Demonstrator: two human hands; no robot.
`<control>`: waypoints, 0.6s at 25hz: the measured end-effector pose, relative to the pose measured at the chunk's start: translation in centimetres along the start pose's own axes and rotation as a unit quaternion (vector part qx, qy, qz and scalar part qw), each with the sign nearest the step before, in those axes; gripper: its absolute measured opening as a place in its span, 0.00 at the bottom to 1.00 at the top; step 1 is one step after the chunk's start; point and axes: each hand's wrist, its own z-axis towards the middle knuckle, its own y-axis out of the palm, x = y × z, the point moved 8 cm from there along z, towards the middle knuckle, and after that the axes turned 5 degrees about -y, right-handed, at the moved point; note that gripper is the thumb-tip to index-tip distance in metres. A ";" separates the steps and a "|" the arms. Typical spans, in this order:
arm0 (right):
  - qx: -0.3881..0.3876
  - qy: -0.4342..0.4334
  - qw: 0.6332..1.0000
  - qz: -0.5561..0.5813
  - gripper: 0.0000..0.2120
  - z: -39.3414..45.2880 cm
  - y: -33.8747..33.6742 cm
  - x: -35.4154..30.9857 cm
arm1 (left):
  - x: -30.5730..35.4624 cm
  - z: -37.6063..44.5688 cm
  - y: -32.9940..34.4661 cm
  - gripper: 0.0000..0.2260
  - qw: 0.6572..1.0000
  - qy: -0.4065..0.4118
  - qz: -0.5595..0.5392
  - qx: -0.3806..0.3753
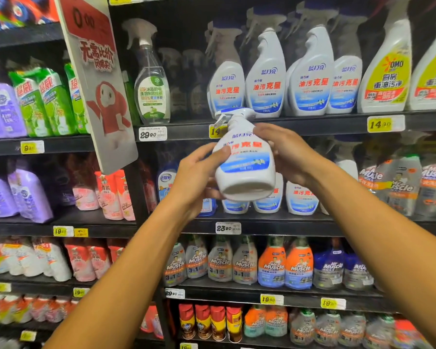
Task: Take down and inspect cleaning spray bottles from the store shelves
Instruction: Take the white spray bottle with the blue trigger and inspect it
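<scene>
At frame centre, the white spray bottle (pixel 244 159) tilts between both hands: left hand (pixel 196 177) fingers curl under it, right hand (pixel 285 152) fingers wrap its side.

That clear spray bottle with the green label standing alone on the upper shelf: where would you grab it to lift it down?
Probably round the slim neck just under the trigger head of the clear spray bottle, coming from the front. It stands upright at the shelf edge with open space on its right, and the neck is far narrower than the wide body, so fingers close round it easily.
</scene>
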 end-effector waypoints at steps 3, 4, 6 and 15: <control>0.022 0.050 0.998 0.017 0.18 0.3 0.1 -0.1 | 1.6 0.3 0.5 0.08 1.000 -0.028 0.007 -0.008; 0.027 0.059 0.998 0.020 0.18 0.3 0.2 -0.1 | 1.8 0.3 0.6 0.08 0.999 -0.041 0.014 -0.013; 0.036 0.065 0.997 0.024 0.17 0.3 0.2 -0.1 | 1.9 0.5 0.5 0.08 0.998 -0.059 0.020 -0.025; 0.021 -0.066 0.995 -0.070 0.15 -1.5 0.8 -1.3 | -1.5 -0.2 -1.0 0.17 0.995 -0.039 0.075 -0.056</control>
